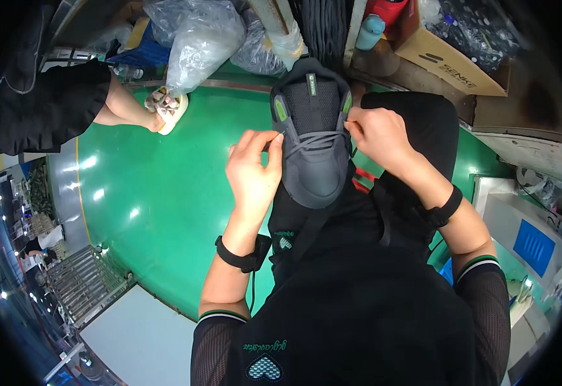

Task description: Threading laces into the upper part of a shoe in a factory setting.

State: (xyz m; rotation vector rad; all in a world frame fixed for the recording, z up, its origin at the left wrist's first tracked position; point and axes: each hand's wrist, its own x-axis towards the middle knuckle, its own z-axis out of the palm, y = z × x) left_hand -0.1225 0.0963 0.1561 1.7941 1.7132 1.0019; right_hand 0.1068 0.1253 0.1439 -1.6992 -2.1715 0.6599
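A dark grey sneaker (312,138) with green accents rests toe-toward-me on my lap, and I judge I am midway through lacing it. My left hand (252,172) pinches one grey lace (316,137) end between thumb and forefinger at the shoe's left side, while my right hand (379,136) pinches the other end at the right eyelets. Next, I think, both ends need an even pull and threading through the higher eyelets.

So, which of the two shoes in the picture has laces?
The dark grey sneaker with green accents, resting on the person's lap between both hands, has grey laces. The other, a cream open sandal on another person's foot on the green floor, has none.
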